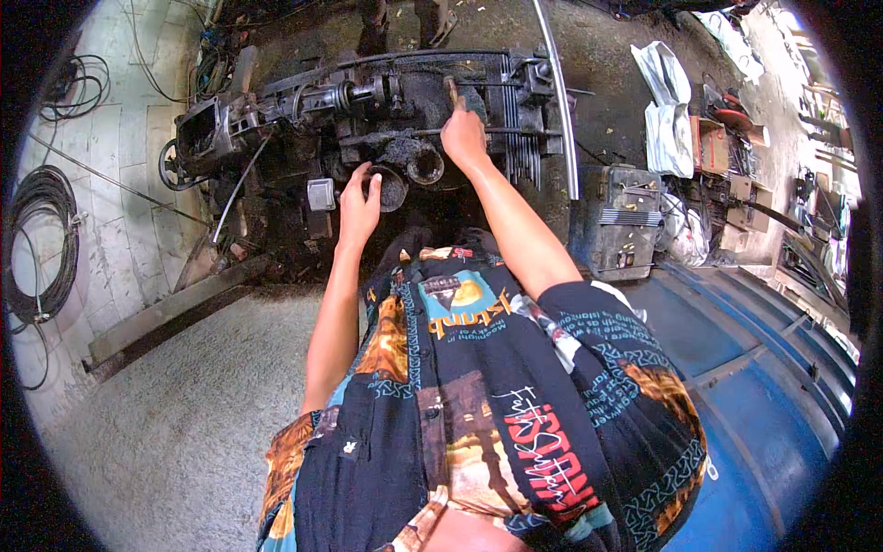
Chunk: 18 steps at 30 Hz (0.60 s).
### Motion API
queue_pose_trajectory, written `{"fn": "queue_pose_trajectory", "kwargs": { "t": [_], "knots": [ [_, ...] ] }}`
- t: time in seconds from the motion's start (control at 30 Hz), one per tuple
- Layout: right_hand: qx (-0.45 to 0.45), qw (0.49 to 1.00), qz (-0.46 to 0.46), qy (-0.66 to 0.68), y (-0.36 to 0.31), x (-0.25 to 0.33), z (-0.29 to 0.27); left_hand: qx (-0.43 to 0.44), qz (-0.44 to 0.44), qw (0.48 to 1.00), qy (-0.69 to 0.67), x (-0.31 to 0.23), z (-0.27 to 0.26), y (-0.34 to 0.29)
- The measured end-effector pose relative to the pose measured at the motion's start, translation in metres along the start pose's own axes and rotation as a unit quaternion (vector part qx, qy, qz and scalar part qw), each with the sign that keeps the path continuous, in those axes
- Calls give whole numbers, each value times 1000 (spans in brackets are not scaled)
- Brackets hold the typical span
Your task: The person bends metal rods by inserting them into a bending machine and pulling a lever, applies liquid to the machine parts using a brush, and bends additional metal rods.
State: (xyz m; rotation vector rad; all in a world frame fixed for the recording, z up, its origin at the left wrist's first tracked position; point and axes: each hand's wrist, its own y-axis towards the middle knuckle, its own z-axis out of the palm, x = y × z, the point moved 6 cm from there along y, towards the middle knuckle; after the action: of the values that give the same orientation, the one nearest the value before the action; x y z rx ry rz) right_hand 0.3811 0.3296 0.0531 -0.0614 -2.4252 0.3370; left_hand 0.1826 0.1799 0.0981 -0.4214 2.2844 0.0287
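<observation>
A dark, grimy lathe [368, 97] stretches across in front of me. My left hand [359, 207] is at the left edge of a round dark tin [390, 190], thumb and fingers apart; whether it touches the rim I cannot tell. Right of the tin is a smaller round metal ring or cup [425, 166]. My right hand [464, 134] reaches over the bed, its fingers closed. A short brownish, handle-like piece [452, 90] sticks up from it; I cannot make out what it is. A small silver box-shaped part [320, 194] lies left of my left hand.
A long metal bar [557, 101] stands at the lathe's right end. Nearby are a grey metal box [624, 223], white sacks [669, 115] and a cardboard box [710, 145]. Coiled black cable [44, 244] lies at left. Blue metal panels [754, 414] lie lower right.
</observation>
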Motion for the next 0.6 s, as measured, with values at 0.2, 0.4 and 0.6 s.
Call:
{"fn": "queue_pose_trajectory", "kwargs": {
  "t": [0.2,0.4,0.6],
  "knots": [
    [92,994,-59,8,-9,16,-1,-15,-7,999,29,2,-2,-11],
    [62,998,-5,1,-4,1,8,-21,-19,999,21,13,-5,-20],
    [50,999,-5,-3,1,-6,2,-14,-58,998,18,6,-6,-28]
  ]
}}
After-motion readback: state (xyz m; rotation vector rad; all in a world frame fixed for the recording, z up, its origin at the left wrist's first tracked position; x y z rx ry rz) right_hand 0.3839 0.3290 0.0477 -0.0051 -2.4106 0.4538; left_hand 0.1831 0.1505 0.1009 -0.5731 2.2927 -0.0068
